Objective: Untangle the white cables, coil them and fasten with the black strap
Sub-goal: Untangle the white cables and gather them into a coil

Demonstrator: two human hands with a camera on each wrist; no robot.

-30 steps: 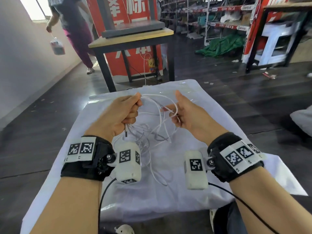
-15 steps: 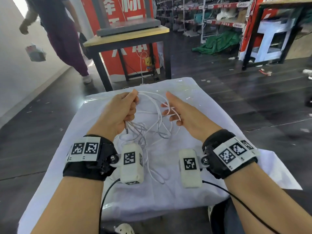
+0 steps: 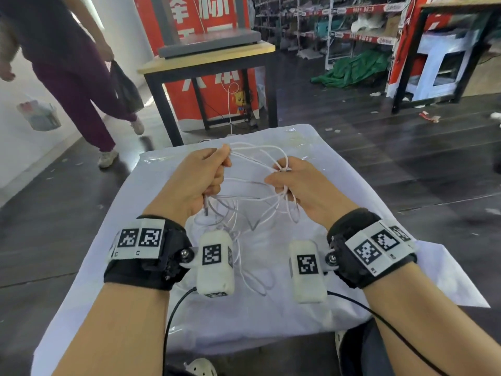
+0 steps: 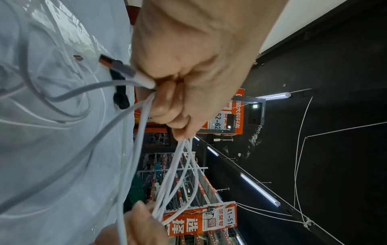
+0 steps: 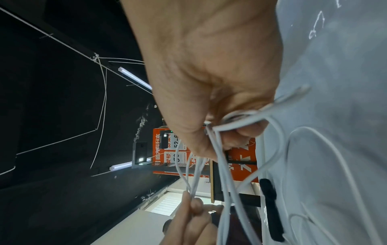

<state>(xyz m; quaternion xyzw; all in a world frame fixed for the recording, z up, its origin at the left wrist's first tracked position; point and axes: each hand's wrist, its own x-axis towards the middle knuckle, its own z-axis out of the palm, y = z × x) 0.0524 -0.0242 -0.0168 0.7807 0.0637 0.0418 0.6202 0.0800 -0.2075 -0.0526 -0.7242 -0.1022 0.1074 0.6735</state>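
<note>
Several white cables (image 3: 252, 183) hang in a loose tangle between my two hands above the white-covered table (image 3: 352, 213). My left hand (image 3: 219, 169) grips a bundle of strands in its fist, and a metal-tipped plug (image 3: 206, 207) sticks out below it. The left wrist view shows that fist (image 4: 167, 92) closed round the cables (image 4: 146, 149) and the plug (image 4: 117, 66). My right hand (image 3: 282, 180) curls its fingers round other loops, seen close in the right wrist view (image 5: 222, 132). The black strap (image 4: 120, 99) lies on the cloth beyond the hands (image 5: 270, 207).
A person (image 3: 67, 63) carrying bags walks past on the left. A wood-topped table with black legs (image 3: 206, 58) stands just beyond my table. Store shelves (image 3: 339, 23) and a green tarp (image 3: 357, 69) are further back on dark floor.
My right hand has curled its fingers round the cable loops and drawn slightly away from the left, stretching the strands. The person on the left has walked closer.
</note>
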